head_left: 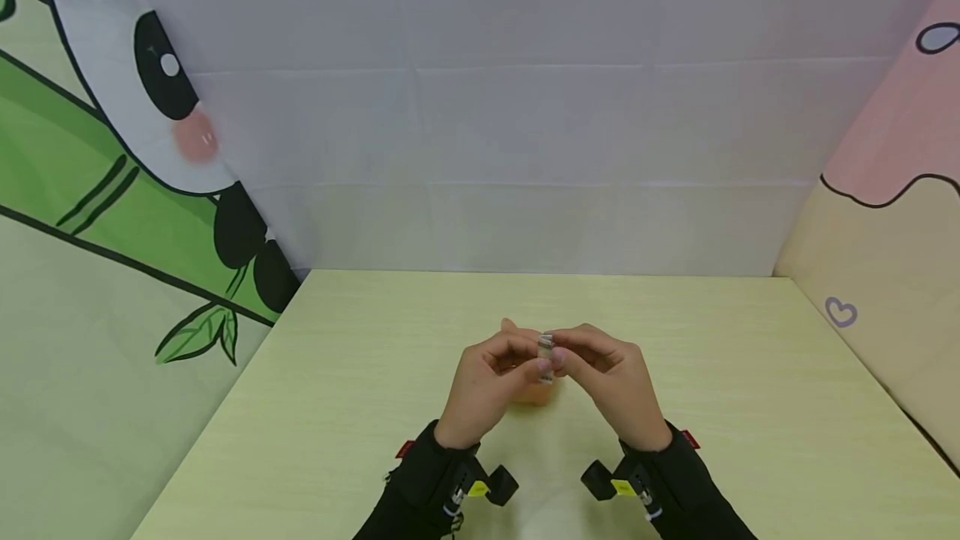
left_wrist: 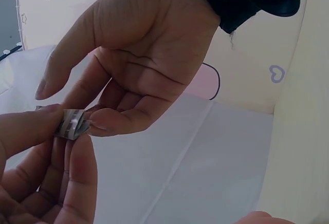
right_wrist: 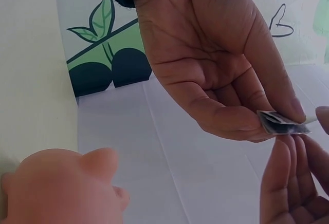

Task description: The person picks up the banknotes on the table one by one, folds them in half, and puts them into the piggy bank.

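Fingertips of both hands, left hand and right hand, pinch the small folded foil piece above the counter; best keep grips close and even.

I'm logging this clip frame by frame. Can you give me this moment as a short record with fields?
left hand: pinches the silver piece
right hand: pinches the same piece from the other side
silver piece: small, folded, held above the table
pink toy: on the table under the hands
backdrop: white sheet, panda print at left
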Motion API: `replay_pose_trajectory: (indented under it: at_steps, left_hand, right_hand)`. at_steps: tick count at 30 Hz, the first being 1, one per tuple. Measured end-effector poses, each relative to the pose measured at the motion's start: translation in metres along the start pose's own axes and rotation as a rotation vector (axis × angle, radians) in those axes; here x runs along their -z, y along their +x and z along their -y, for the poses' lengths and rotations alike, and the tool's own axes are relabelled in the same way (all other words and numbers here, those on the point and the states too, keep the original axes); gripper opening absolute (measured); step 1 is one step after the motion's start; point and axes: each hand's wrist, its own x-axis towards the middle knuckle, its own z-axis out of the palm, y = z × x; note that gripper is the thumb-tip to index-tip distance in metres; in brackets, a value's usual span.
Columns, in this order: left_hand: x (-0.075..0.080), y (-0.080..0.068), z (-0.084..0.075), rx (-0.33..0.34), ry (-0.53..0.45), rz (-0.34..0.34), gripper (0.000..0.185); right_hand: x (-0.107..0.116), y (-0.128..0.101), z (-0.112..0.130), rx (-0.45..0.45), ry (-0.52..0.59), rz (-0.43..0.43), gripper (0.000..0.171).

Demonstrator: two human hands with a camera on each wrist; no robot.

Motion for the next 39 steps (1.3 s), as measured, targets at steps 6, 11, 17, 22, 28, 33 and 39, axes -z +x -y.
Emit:
replay_pose_trajectory:
  at_steps: [6, 11, 17, 22, 28, 33, 39]
  left_hand:
    - [-0.001, 0.000, 0.001, 0.010, -0.022, 0.001, 0.021]
    - [-0.001, -0.001, 0.001, 0.014, -0.014, 0.008, 0.022]
    - [0.000, -0.005, -0.001, 0.029, -0.008, 0.010, 0.022]
    - [0.002, -0.008, -0.003, 0.060, 0.007, 0.002, 0.023]
    - [0.002, -0.009, -0.005, 0.062, 0.016, -0.002, 0.023]
    - [0.001, -0.009, -0.005, 0.065, 0.037, 0.012, 0.021]
    - [0.001, -0.009, -0.007, 0.083, 0.161, 0.022, 0.015]
  right_hand:
    - [0.001, 0.000, -0.003, -0.010, -0.007, 0.004, 0.022]
    - [0.001, -0.002, -0.004, -0.037, -0.020, -0.002, 0.019]
    - [-0.004, -0.004, -0.001, -0.033, -0.036, -0.013, 0.015]
    - [-0.009, -0.005, 0.001, -0.009, -0.026, -0.031, 0.013]
    - [-0.012, -0.006, 0.004, -0.035, -0.029, -0.046, 0.011]
    - [-0.012, -0.005, 0.005, -0.030, -0.036, -0.063, 0.011]
    - [-0.011, -0.005, 0.007, -0.009, -0.039, -0.114, 0.012]
